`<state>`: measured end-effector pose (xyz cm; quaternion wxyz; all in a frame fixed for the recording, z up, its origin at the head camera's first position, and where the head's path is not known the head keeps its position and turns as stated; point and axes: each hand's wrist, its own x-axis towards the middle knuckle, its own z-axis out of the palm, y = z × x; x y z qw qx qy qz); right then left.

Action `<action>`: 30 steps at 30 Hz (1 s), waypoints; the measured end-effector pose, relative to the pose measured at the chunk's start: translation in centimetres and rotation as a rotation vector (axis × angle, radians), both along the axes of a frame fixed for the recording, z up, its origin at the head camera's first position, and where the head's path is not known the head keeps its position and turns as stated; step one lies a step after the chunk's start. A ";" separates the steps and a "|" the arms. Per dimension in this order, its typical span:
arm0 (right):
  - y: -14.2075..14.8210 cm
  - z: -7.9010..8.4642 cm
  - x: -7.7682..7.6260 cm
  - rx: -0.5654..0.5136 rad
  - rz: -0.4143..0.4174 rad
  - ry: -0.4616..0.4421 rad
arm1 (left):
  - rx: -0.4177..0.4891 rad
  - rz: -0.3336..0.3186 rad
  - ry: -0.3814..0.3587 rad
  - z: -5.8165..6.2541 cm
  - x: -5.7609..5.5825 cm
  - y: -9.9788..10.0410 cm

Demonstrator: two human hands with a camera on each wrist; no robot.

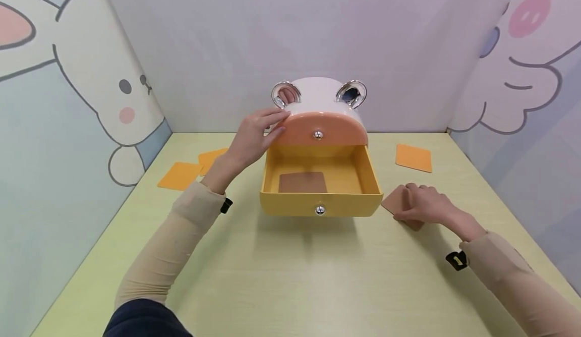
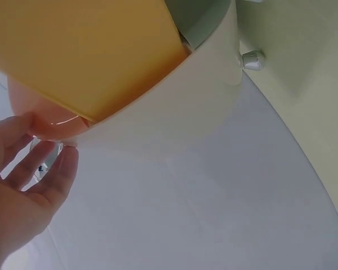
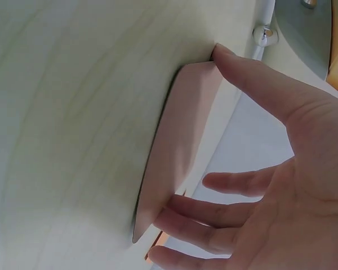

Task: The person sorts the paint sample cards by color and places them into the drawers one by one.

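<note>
A white drawer box (image 1: pixel 315 92) with two shiny round ears stands at the table's back, above a pink upper drawer (image 1: pixel 342 127) and a yellow lower drawer (image 1: pixel 290 205). The yellow drawer is pulled out, with a brown card (image 1: pixel 302 182) lying inside. My left hand (image 1: pixel 251 137) grips the box's upper left edge, thumb on the pink front and fingers on the white side. Right of the drawer, my right hand (image 1: pixel 428 204) holds another brown card (image 3: pixel 177 135) by opposite edges, thumb at one corner, fingertips at the far side. That card is at the tabletop.
Two orange cards (image 1: pixel 179 175) overlap on the table to the left, partly behind my left forearm. One more orange card (image 1: pixel 413 158) lies at the back right. Printed walls (image 1: pixel 290 34) enclose the table (image 1: pixel 281 281) behind and on both sides.
</note>
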<state>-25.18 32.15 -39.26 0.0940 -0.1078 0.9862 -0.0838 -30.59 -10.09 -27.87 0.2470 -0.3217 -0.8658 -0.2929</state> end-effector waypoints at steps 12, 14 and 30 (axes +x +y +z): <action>-0.2 2.5 -0.8 -0.195 0.105 0.012 | 0.010 0.012 0.013 0.0 0.1 0.1; -0.3 3.4 -0.9 -0.212 0.129 0.045 | 0.014 0.011 0.020 -0.1 0.0 0.2; -2.1 11.9 -0.5 -0.241 0.181 0.226 | 0.030 0.002 0.021 -0.3 0.0 0.2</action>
